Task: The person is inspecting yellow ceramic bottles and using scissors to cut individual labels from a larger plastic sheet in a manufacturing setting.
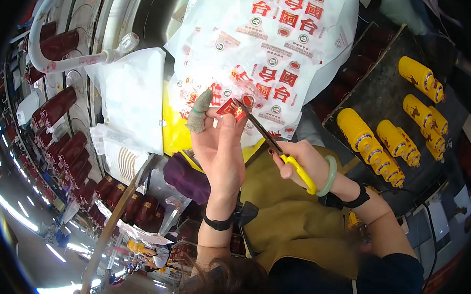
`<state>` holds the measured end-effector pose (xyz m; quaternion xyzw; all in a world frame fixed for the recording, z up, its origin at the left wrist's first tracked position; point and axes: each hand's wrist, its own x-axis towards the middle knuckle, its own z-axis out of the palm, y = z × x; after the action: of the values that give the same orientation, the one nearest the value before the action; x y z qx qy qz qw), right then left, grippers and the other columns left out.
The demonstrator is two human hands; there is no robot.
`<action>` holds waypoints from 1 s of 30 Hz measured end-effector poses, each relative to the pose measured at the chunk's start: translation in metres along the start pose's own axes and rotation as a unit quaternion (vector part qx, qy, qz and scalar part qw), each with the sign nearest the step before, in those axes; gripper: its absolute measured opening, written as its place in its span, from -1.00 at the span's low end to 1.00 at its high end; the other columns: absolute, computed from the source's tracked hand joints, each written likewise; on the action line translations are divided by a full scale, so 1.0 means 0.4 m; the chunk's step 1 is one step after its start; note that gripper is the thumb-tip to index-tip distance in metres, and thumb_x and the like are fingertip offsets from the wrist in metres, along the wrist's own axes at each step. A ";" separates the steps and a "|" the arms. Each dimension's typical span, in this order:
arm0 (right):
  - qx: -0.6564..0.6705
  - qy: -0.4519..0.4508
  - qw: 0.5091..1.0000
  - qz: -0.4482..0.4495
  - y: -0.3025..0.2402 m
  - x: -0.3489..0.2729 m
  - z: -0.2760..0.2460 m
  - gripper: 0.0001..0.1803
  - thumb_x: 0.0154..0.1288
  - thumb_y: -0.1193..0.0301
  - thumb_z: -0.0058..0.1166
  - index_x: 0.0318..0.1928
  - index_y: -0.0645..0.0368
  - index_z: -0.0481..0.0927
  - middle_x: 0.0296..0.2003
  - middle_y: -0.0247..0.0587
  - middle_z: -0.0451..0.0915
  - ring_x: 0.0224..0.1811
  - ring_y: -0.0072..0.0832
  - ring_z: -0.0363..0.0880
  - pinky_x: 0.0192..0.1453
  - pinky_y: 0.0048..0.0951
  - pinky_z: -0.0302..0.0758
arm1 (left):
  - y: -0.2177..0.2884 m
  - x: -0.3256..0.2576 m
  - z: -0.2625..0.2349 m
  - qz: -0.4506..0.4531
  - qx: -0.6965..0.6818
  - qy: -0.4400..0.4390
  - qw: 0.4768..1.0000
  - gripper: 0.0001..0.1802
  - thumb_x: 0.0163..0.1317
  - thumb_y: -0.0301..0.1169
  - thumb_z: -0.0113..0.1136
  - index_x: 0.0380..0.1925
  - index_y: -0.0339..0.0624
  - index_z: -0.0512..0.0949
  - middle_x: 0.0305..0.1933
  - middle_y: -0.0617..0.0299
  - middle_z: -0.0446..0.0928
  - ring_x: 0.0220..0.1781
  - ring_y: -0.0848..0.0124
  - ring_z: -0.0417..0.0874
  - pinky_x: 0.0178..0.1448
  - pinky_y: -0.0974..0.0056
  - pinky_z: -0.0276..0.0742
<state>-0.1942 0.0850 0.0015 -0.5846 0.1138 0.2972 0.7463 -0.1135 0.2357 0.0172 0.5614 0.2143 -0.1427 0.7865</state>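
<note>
My left hand (218, 158) is raised palm up near the middle, its thumb pressing a small red piece with gold print (230, 110) against the fingers. A grey-green cloth cover tied with a thin band (198, 111) wraps one of its fingertips. The right hand (306, 162) grips scissors with yellow handles (298, 174) and dark blades. Their tips reach up to the red piece, and whether they touch it I cannot tell. Beneath lies a white translucent sheet (209, 52) printed with red characters and small emblems.
Several yellow bottles (387, 139) lie on a dark board (346, 121) to my right. Dark red bottles (63, 105) line racks on the left, near a white pipe (82, 61). White sheets (131, 94), yellow material (171, 126) and purple cloth (186, 177) lie left of my hands.
</note>
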 end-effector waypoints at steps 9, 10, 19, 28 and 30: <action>-0.034 -0.014 0.998 0.048 -0.023 0.014 -0.014 -0.11 0.05 -0.51 -0.15 -0.45 0.23 0.35 -0.64 -0.40 0.27 -0.56 -0.64 0.25 -0.48 -0.48 0.26 | 0.000 0.005 0.003 0.016 0.013 -0.013 1.000 -0.45 0.36 -0.59 0.02 0.33 -0.31 0.16 0.11 0.16 0.43 0.18 0.26 0.54 0.28 0.13 0.50; -0.030 -0.016 0.998 0.043 -0.026 0.013 -0.016 -0.11 0.05 -0.51 -0.15 -0.45 0.23 0.35 -0.64 -0.40 0.27 -0.56 -0.64 0.25 -0.48 -0.48 0.26 | -0.001 0.005 0.003 0.018 0.013 -0.012 1.000 -0.45 0.36 -0.59 0.02 0.33 -0.31 0.16 0.11 0.16 0.43 0.18 0.26 0.54 0.28 0.13 0.50; 0.022 0.016 1.000 0.003 -0.008 0.031 0.006 -0.20 0.13 -0.44 -0.05 -0.45 0.17 0.36 -0.64 -0.52 0.28 -0.62 -0.74 0.24 -0.56 -0.58 0.20 | -0.004 0.007 -0.002 0.014 0.020 -0.020 1.000 -0.42 0.34 -0.58 0.05 0.34 -0.29 0.16 0.02 0.29 0.40 0.11 0.39 0.55 0.28 0.16 0.50; 0.035 -0.041 0.995 0.081 -0.011 0.039 -0.011 -0.20 0.11 -0.45 -0.06 -0.45 0.15 0.34 -0.63 -0.55 0.27 -0.63 -0.76 0.23 -0.58 -0.62 0.18 | -0.009 0.014 -0.013 0.015 -0.005 -0.014 1.000 -0.42 0.33 -0.61 0.02 0.34 -0.29 0.16 0.00 0.28 0.40 0.12 0.39 0.54 0.29 0.13 0.50; 0.085 -0.056 0.992 0.070 0.003 0.044 -0.005 -0.26 0.17 -0.38 -0.02 -0.41 0.15 0.36 -0.60 -0.53 0.28 -0.59 -0.78 0.24 -0.54 -0.67 0.19 | -0.012 0.015 -0.021 0.006 -0.027 0.019 0.999 -0.44 0.32 -0.64 -0.02 0.32 -0.30 0.17 0.02 0.25 0.39 0.13 0.35 0.54 0.29 0.10 0.51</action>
<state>-0.1803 0.0889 -0.0091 -0.4920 0.1374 0.3700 0.7760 -0.1122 0.2421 0.0079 0.5441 0.2293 -0.1219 0.7978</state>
